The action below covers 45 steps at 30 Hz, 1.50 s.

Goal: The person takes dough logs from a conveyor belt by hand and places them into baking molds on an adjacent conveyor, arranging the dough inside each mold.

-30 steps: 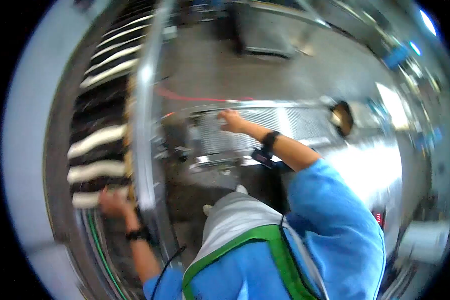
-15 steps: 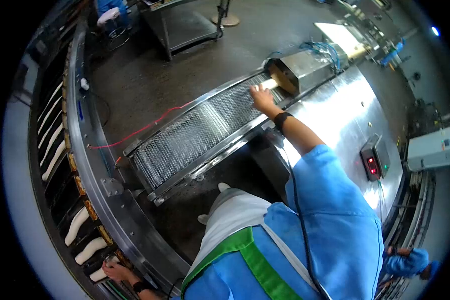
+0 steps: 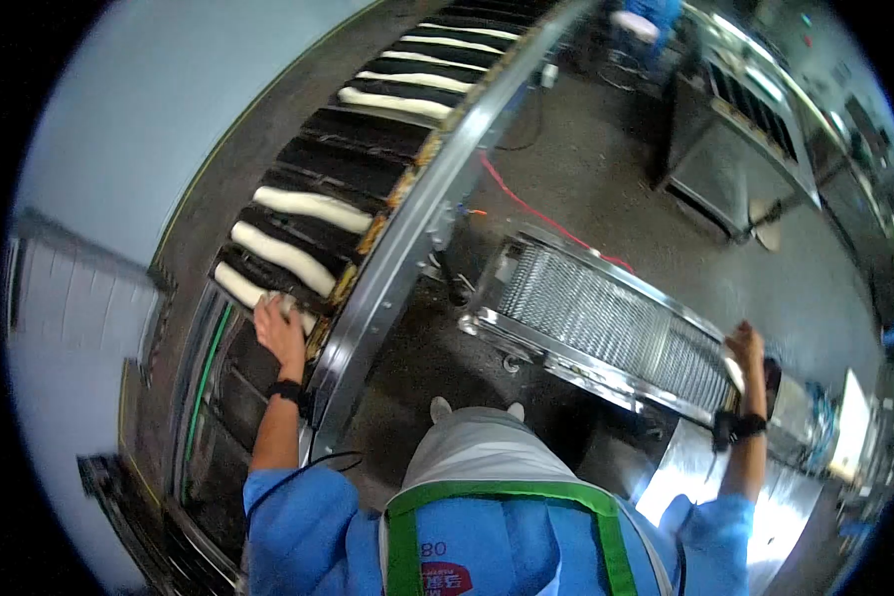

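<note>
My left hand (image 3: 281,326) rests at the near end of the dark trays, its fingers bent over a long white dough strip (image 3: 238,286). Two more dough strips, one of them the nearer strip (image 3: 283,256), lie in the grooves just beyond. On the right, my right hand (image 3: 746,350) is closed over the far end of the wire-mesh conveyor (image 3: 616,313). A pale piece of dough (image 3: 734,373) shows below its fingers, mostly hidden by the hand and wrist.
A steel rail (image 3: 407,238) runs along the tray line (image 3: 353,134), where several more dough strips lie farther off. A red cord (image 3: 536,207) crosses behind the mesh conveyor. Beyond stands a steel table (image 3: 715,149); a shiny worktop (image 3: 680,472) is at right.
My view has swung left toward the tray line. My left hand remains at the nearest dough strip, and my right hand is still at the conveyor's far end with the dough.
</note>
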Motion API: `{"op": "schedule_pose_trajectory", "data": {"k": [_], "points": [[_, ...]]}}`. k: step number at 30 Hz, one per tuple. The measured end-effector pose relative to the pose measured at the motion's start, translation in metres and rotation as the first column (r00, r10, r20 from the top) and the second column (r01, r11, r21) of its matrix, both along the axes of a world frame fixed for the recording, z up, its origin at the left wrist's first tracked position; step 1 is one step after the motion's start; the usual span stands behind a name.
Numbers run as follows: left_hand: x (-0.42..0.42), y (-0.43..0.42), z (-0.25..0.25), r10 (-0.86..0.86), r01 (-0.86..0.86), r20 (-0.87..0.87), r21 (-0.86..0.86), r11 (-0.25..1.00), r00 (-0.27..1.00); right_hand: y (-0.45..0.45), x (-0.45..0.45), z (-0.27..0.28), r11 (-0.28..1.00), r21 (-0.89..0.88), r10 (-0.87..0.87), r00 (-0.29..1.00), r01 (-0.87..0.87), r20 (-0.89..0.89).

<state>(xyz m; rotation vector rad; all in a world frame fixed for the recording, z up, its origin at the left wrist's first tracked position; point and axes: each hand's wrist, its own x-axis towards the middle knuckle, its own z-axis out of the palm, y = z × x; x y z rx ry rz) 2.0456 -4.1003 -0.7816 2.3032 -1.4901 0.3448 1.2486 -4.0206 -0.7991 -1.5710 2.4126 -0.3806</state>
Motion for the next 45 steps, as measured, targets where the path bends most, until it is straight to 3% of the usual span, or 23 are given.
{"op": "schedule_pose_trajectory", "data": {"k": [1,2,3,4,8,9,11,13,14,18,19,21,22,24,29,32,33,35,36,37,41,44,45], "points": [[-0.002,0.0,-0.002,0.015,-0.015,-0.039,-0.016,1.0,0.999,-0.003,-0.024,0.014,0.999,0.019,-0.043,0.988,0.04,0.151],[0.001,0.002,-0.003,0.021,-0.024,-0.075,-0.034,0.999,0.997,-0.004,-0.026,0.032,0.948,-0.243,-0.053,0.855,0.205,0.515],[0.006,0.003,-0.008,-0.005,0.0,-0.091,-0.055,0.998,0.996,-0.014,0.046,0.123,0.96,-0.188,-0.062,0.815,0.206,0.576],[0.004,0.004,-0.006,-0.016,0.008,-0.097,-0.081,0.997,0.995,-0.017,0.081,0.17,0.923,-0.283,-0.066,0.834,0.26,0.548],[0.003,0.009,0.0,-0.038,0.025,-0.092,-0.133,0.991,0.995,-0.053,0.149,0.266,0.809,-0.575,0.355,0.68,0.119,0.641],[0.005,0.012,0.003,-0.048,0.033,-0.091,-0.157,0.987,0.995,-0.065,0.17,0.278,0.759,-0.627,0.384,0.657,0.176,0.648],[0.008,0.016,0.005,-0.05,0.031,-0.105,-0.182,0.983,0.993,-0.099,0.219,0.299,0.736,-0.676,0.571,0.549,-0.013,0.611],[0.009,0.016,0.006,-0.047,0.025,-0.108,-0.196,0.98,0.993,-0.139,0.281,0.302,0.732,-0.68,0.575,0.498,0.042,0.65],[0.007,0.016,0.007,-0.039,0.016,-0.111,-0.196,0.98,0.993,-0.157,0.316,0.303,0.715,-0.696,0.665,0.361,-0.058,0.653],[0.011,0.016,0.011,-0.105,0.074,-0.119,-0.244,0.967,0.987,-0.246,0.44,0.264,0.734,-0.66,0.675,0.062,-0.159,0.736],[0.01,0.017,0.015,-0.107,0.077,-0.122,-0.225,0.971,0.987,-0.268,0.467,0.241,0.762,-0.613,0.644,0.146,-0.207,0.751],[0.011,0.016,0.013,-0.091,0.06,-0.163,-0.182,0.981,0.983,-0.317,0.508,0.155,0.692,-0.464,0.722,0.518,-0.553,0.459],[0.011,0.016,0.012,-0.09,0.06,-0.164,-0.179,0.982,0.982,-0.312,0.519,0.131,0.462,-0.418,0.872,0.314,-0.782,0.375],[0.011,0.015,0.012,-0.066,0.045,-0.126,-0.162,0.986,0.99,-0.299,0.518,0.07,0.381,-0.125,0.911,0.349,-0.916,0.218],[0.013,0.014,0.007,-0.095,0.076,-0.102,-0.174,0.982,0.99,-0.257,0.434,-0.001,0.518,-0.029,0.844,0.505,-0.855,0.182],[0.021,0.01,0.011,-0.24,0.204,-0.114,-0.259,0.944,0.964,-0.216,0.36,-0.012,0.654,0.061,0.7,0.633,-0.754,0.331],[0.021,0.008,0.013,-0.246,0.214,-0.103,-0.251,0.944,0.964,-0.2,0.337,-0.006,0.702,0.159,0.65,0.716,-0.694,0.256],[0.035,0.008,-0.006,-0.349,0.301,-0.09,-0.338,0.892,0.933,-0.17,0.274,-0.062,0.808,0.185,0.554,0.828,-0.559,0.082],[0.03,0.011,0.001,-0.302,0.296,0.005,-0.208,0.932,0.953,-0.148,0.263,-0.033,0.853,0.298,0.414,0.903,-0.428,0.112],[0.031,0.012,0.003,-0.363,0.363,0.033,-0.181,0.914,0.931,-0.128,0.237,-0.044,0.893,0.304,0.324,0.943,-0.332,0.079],[0.053,0.016,-0.021,-0.189,0.19,0.117,-0.004,0.982,0.975,-0.056,0.165,-0.044,0.913,0.407,-0.012,1.0,0.01,0.001],[0.08,0.016,-0.042,-0.054,-0.01,0.418,0.15,0.989,0.907,-0.01,0.122,-0.045,0.915,0.372,-0.157,0.987,0.157,-0.031],[0.088,0.017,-0.046,-0.067,0.004,0.426,0.148,0.989,0.902,0.003,0.11,-0.044,0.898,0.393,-0.178,0.98,0.199,-0.088]]}}
